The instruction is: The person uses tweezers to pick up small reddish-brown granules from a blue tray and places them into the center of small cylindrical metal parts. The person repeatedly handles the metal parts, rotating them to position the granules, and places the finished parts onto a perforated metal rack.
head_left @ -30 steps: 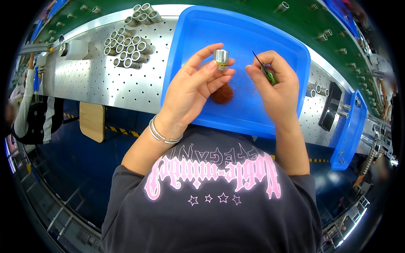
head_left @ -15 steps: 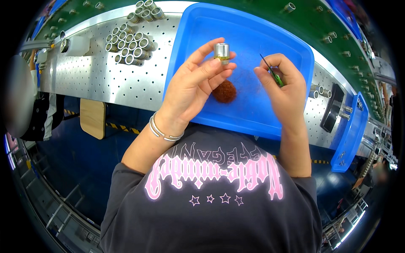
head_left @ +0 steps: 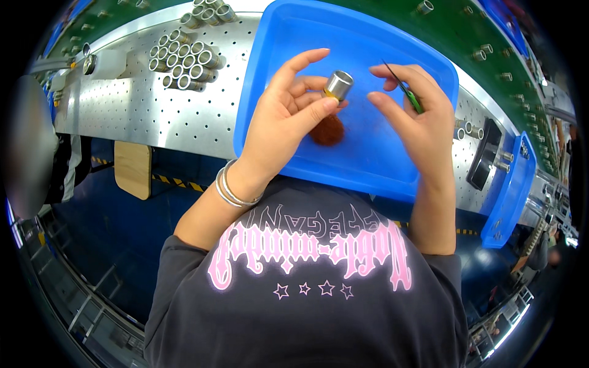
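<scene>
Between the thumb and fingers of my left hand (head_left: 288, 107) is a short shiny metal sleeve (head_left: 338, 85), tilted with its open end up and a yellowish band near its lower end. My left index finger is stretched out clear of it. In my right hand (head_left: 426, 113) lies a slim green tool (head_left: 412, 97) with a dark, pointed tip, held against the fingers while thumb and index finger are spread. A gap separates the tool from the sleeve. Both hands are above a blue tray (head_left: 368, 178), where a reddish-brown fibrous ball (head_left: 328, 131) sits partly behind my left fingers.
Several metal sleeves (head_left: 184, 58) stand grouped on the perforated metal table (head_left: 141, 116) to the left. A black flat object (head_left: 485, 153) and a few sleeves (head_left: 469, 129) are on the right, beside a smaller blue tray (head_left: 506, 208). Green surface (head_left: 374, 12) with sleeves runs along the back.
My left hand has tipped the sleeve so its open end shows, and its index finger has lifted off. My right hand has opened its thumb and index finger, keeping the green tool.
</scene>
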Demonstrator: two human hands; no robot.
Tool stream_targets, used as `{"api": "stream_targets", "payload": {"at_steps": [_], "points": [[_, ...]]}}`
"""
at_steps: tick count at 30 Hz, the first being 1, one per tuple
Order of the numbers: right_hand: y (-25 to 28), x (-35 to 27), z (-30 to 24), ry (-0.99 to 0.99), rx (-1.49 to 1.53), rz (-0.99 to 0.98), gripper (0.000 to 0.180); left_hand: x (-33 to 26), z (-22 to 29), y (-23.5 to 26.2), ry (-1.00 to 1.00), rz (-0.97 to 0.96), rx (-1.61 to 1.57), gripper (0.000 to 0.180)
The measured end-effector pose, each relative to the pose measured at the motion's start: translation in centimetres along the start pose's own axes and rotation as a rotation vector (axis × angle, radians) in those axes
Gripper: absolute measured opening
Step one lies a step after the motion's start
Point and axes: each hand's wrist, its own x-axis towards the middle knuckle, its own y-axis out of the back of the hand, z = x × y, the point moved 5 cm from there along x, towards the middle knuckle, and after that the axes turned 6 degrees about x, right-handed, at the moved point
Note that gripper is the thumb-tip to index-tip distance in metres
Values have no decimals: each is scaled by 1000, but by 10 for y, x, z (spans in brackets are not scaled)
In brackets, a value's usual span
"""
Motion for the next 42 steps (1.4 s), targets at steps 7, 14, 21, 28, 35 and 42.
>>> {"api": "stream_targets", "payload": {"at_steps": [7, 14, 21, 28, 35, 42], "points": [[-22, 8, 3, -146, 305, -164, 16, -6, 2, -12, -42, -46, 212, 57], [-14, 10, 27, -335, 939, -156, 16, -6, -5, 0, 206, -59, -237, 54], [-12, 6, 16, -206, 1101, -134, 15, -4, -8, 2, 215, -23, -331, 49], [-13, 8, 13, -188, 989, -133, 15, -5, -9, 5, 211, -23, -346, 48], [-16, 11, 11, -214, 976, -148, 15, -5, -8, 3, 200, -9, -247, 44], [-20, 20, 22, -314, 976, 14, 15, -5, -9, -2, 215, -62, -109, 46]]}}
